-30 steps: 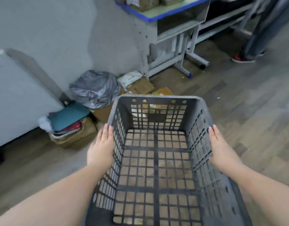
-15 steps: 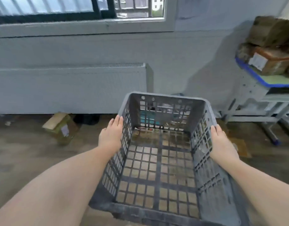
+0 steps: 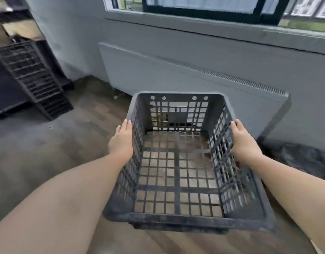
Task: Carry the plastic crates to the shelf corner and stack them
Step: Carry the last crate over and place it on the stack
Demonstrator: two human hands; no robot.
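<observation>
Head view: my left hand (image 3: pixel 121 142) and right hand (image 3: pixel 243 142) press straight fingers flat against the grey crate's (image 3: pixel 178 219) side walls; dark shelf (image 3: pixel 29 76) far left.

Grey wall (image 3: pixel 81 43) — window (image 3: pixel 203 4), wood floor (image 3: pixel 95 114).

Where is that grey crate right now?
The grey crate is mid-frame, carried between the left hand and right hand, before the radiator.

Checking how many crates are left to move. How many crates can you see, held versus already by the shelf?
Held crate, between left hand and right hand: 1
Stacked crates by the shelf: blurred, cannot count
Total countable: 1
</observation>
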